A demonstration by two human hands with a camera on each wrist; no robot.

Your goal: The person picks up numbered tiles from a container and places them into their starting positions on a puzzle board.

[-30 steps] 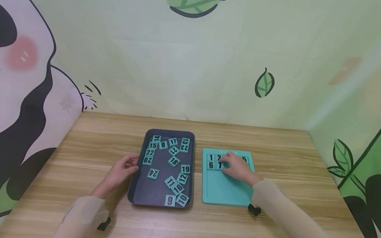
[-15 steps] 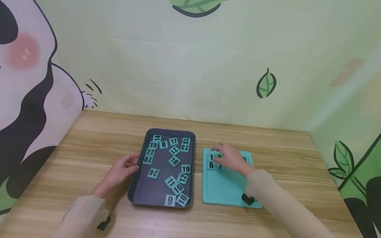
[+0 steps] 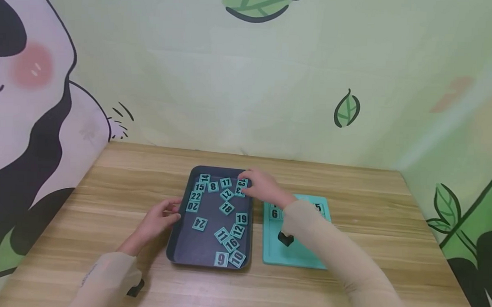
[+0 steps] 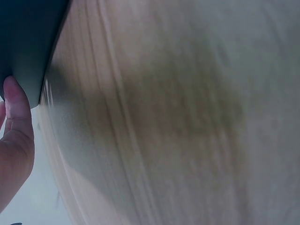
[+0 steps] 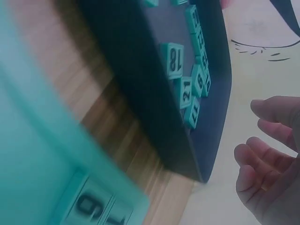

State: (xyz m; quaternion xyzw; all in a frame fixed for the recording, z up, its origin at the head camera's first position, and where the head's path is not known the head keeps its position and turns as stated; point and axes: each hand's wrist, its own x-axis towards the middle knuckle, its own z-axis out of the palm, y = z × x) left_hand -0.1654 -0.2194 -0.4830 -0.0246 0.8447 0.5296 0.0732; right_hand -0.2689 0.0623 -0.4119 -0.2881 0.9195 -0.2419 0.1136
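Note:
My left hand (image 3: 157, 219) rests at the left edge of the dark blue tray (image 3: 186, 241), fingers loosely bent. In the left wrist view its thumb (image 4: 18, 101) lies against the tray's outer wall. My right hand (image 3: 263, 186) reaches over the tray's far right corner with fingers apart, holding nothing, above the 13 tile (image 3: 242, 182) and the 23 tile. In the right wrist view its fingers hang curved and free. Several numbered tiles lie scattered in the tray, among them the 18 tile (image 3: 227, 208), 17 tile (image 3: 226, 182) and 24 tile (image 3: 200, 223).
Right of the tray lies a turquoise board (image 3: 273, 249); its 6 tile (image 3: 275, 213) and 5 tile (image 3: 318, 207) show, and my right forearm hides others. Both stand on a wooden table (image 3: 208, 290). A printed wall cloth (image 3: 182, 101) rises behind the table.
My right hand has left the turquoise board and moved left to the tray's far right corner. My left hand has stayed at the tray's left edge.

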